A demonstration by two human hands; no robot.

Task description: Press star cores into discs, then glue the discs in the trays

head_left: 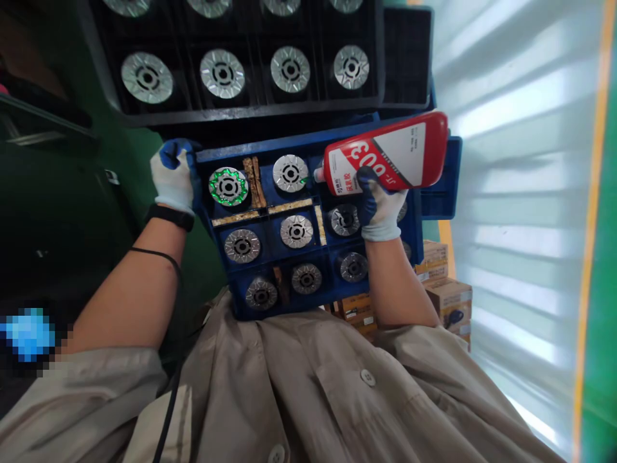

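Red btl (385, 153) fine print — too small

Right hand (380, 209) with red bottle (385, 153), probably adhesive, above metal disc (290, 173)

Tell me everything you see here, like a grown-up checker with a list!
Surface: green floor with a yellow stripe.
Job's things: blue crate of slotted metal discs; one disc has a green ring; the bottle's nozzle is at another disc.
Clutter: wooden strips in the crate; cardboard boxes.
Hands: gloved left hand grips the crate's edge; gloved right hand holds a red-and-white bottle.
Cables: thin black cord over the shirt.
Surroundings: black crate of discs; ribbed translucent panel.
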